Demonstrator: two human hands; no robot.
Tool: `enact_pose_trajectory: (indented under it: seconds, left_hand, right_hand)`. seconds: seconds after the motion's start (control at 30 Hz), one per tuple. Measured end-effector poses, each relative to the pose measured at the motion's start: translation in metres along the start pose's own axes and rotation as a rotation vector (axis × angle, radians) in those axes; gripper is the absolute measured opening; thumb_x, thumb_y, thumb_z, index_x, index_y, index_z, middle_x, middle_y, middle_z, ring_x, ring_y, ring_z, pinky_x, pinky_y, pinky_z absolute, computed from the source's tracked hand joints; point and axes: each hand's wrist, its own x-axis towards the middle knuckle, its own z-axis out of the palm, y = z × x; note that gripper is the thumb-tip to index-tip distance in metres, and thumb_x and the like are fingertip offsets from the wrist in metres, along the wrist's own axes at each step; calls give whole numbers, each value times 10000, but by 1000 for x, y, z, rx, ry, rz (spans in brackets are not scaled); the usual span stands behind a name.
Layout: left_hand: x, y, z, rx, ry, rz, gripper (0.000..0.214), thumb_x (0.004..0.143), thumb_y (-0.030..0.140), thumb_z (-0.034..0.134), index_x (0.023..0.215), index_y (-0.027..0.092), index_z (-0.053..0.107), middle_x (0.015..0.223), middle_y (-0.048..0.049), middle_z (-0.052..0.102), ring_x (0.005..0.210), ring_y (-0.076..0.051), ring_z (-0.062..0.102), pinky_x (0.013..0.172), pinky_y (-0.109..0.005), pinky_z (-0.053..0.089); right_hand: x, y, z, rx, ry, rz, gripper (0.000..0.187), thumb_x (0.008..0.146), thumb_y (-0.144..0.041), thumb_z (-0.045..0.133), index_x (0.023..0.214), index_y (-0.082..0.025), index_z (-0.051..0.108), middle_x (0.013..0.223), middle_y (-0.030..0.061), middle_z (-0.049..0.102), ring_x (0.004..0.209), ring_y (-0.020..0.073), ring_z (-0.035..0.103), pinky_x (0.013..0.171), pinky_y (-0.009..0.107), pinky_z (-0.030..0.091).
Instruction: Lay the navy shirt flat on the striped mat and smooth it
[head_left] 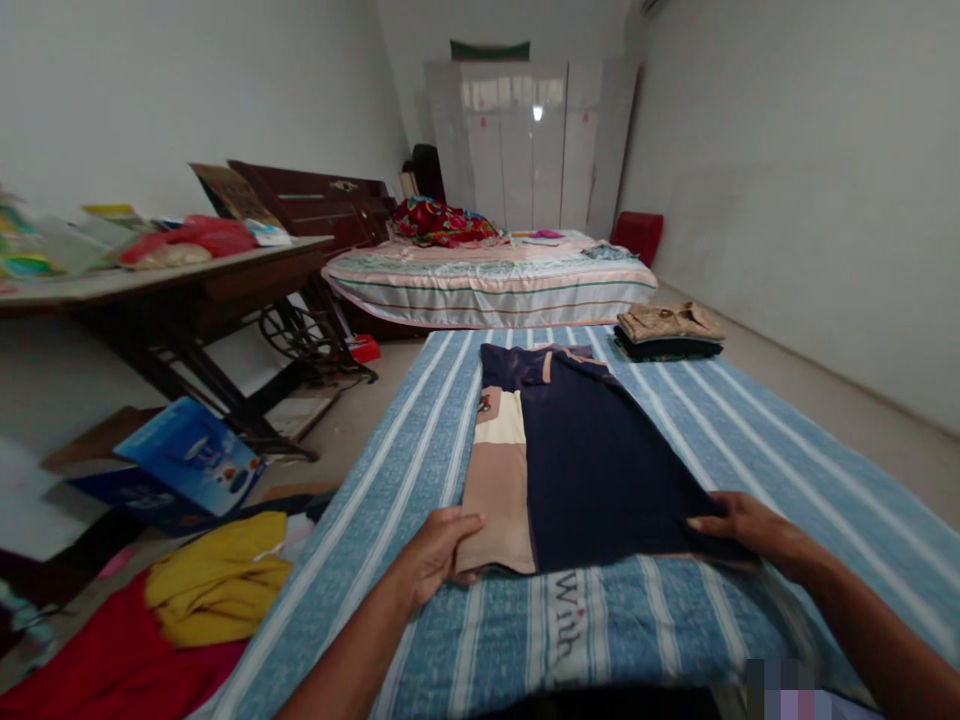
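Here, both hands are clamped on the hem of a shirt (pixel 592 465), which lies on a blue striped sheet (pixel 375 500), its collar end at twelve o'clock and its hem at six. The left hand (pixel 433 550) sits at the shirt's eight o'clock, on the beige corner, with the thumb laid over the cloth and the fingers bent, partly hidden beneath the edge. Its forearm enters from seven o'clock in the view and slants up toward one. The right hand (pixel 739 528) is at the shirt's four o'clock, the thumb pointing to nine and pinching the dark cloth against the fingers; its forearm comes in from four o'clock and slants toward ten. The two hands are well apart, nearly level, with the hem running between them. Lettering (pixel 568 620) on the sheet shows just beyond the hem at six o'clock. From the shirt, a folded stack (pixel 667 325) lies between one and two o'clock on the same sheet, a bed (pixel 487 290) stands at eleven, a table (pixel 90 285) at ten and a blue bag (pixel 191 455) at nine.
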Motion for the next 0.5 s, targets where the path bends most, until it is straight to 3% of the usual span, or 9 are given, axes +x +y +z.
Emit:
enact_pose_trajectory:
  seconds: [0.1,0.27,0.37,0.5]
  left_hand:
    - [-11,0,-3,81,-30,-13,525,542,289,748,1012,143,565,694,-31,674,438,-126,578,354,-189,374]
    - [-17,0,-10,87,42,47,463,494,344,770,846,140,549,529,39,577,356,-48,454,349,-145,334]
    - [-16,-2,-9,213,59,39,432,521,405,742,797,140,541,506,16,584,363,-70,475,336,-152,330]
    - [-18,-4,-8,338,80,74,433,548,463,707,798,142,559,489,8,588,349,-84,483,325,-160,332]
  right_hand:
    - [-14,2,-4,34,-23,-40,423,572,-509,744,752,-147,619,560,-14,594,436,103,490,406,217,361]
    - [-19,16,-15,85,14,-55,429,592,-509,738,775,-159,570,519,-56,529,339,43,350,320,184,228]
    - [-17,28,-16,31,25,9,416,603,-515,719,745,-175,527,442,-61,507,291,46,331,301,176,194]
    - [-22,29,-19,-59,169,42,371,669,-508,664,786,-182,529,426,-47,524,286,75,383,305,180,225]
